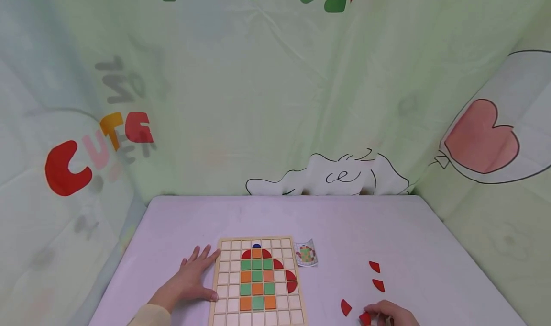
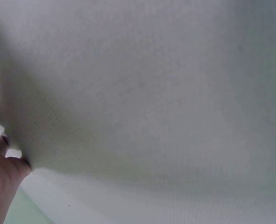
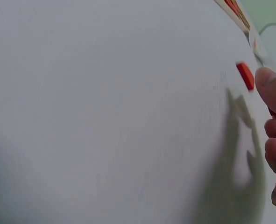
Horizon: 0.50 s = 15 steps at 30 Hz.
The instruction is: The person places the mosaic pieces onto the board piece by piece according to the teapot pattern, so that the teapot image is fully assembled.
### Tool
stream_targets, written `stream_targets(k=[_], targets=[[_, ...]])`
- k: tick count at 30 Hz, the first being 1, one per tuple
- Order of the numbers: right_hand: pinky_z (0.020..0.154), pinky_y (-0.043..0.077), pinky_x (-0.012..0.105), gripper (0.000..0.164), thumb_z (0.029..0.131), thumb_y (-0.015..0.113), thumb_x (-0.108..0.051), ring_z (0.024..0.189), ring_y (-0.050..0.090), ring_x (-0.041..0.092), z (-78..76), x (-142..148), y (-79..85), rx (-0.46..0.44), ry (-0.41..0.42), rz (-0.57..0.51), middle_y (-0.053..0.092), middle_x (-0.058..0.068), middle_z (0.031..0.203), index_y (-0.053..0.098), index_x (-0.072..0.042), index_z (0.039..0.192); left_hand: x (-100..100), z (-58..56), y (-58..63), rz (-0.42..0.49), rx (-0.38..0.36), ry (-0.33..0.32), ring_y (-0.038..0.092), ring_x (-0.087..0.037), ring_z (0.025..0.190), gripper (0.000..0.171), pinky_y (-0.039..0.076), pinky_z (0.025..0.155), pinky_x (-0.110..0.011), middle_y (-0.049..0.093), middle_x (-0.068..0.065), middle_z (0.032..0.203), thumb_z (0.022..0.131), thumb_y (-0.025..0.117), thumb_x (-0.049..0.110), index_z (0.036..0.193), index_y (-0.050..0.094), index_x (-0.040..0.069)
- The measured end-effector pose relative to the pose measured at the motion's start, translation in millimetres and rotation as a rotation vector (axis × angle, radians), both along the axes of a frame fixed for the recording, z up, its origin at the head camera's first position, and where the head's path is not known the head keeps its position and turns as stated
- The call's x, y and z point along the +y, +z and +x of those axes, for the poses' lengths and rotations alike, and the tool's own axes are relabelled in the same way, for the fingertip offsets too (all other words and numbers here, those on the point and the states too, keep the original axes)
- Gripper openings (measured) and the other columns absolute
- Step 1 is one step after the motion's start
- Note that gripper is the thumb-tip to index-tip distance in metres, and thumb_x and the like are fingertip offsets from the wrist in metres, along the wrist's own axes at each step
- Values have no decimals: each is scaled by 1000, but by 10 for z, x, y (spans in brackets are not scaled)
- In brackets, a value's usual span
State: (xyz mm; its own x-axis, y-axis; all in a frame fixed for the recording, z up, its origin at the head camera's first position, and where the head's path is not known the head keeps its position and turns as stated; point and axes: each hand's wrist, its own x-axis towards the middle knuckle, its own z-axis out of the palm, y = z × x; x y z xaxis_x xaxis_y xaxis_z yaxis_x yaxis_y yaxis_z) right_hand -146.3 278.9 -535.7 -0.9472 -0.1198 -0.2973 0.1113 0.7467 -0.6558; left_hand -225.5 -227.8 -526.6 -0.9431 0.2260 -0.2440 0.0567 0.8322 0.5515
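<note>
My left hand (image 1: 193,277) lies with fingers spread at the left edge of a wooden grid board (image 1: 214,307), thumb and fingertips right at its frame. On the board sit orange and green square tiles (image 1: 257,276), several red quarter-circle tiles (image 1: 291,286) and a blue round tile (image 1: 256,246) at the top. At the lower right my right hand (image 1: 391,312) pinches a red tile (image 1: 365,319) between thumb and fingers, low over the table. In the right wrist view, its thumb and curled fingers show at the right edge.
A small picture card (image 1: 305,253) with a coloured pattern lies against the board's upper right. Loose red quarter-circle tiles lie on the right: one (image 1: 346,308) beside the right hand, two farther back (image 1: 378,285). Printed curtains (image 1: 267,101) stand behind the pale table (image 1: 344,216).
</note>
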Motion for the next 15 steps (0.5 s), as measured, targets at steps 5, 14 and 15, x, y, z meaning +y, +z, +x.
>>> stream_targets(k=[5, 14, 15], targets=[[62, 44, 18, 45, 83, 84, -27, 76, 49, 11, -61, -323, 80, 21, -16, -29, 59, -2, 89, 72, 1, 117, 5, 6, 10, -5, 7, -1, 10, -52, 155, 117, 10, 119, -77, 26, -24, 167, 58, 98, 37, 157, 40, 12], [62, 46, 17, 41, 84, 84, -29, 72, 50, 8, -173, -799, 151, 73, 67, -33, 58, -2, 85, 73, -1, 113, 7, 15, 43, 1, -1, 1, 10, -52, 155, 117, 10, 119, -76, 26, -24, 167, 59, 98, 37, 157, 40, 13], [61, 46, 17, 41, 84, 84, -30, 72, 50, 8, -185, -846, 155, 77, 75, -32, 58, -2, 85, 74, -2, 112, 6, 14, 43, 2, 0, 0, 10, -52, 155, 117, 10, 119, -76, 26, -24, 167, 58, 98, 37, 157, 40, 13]])
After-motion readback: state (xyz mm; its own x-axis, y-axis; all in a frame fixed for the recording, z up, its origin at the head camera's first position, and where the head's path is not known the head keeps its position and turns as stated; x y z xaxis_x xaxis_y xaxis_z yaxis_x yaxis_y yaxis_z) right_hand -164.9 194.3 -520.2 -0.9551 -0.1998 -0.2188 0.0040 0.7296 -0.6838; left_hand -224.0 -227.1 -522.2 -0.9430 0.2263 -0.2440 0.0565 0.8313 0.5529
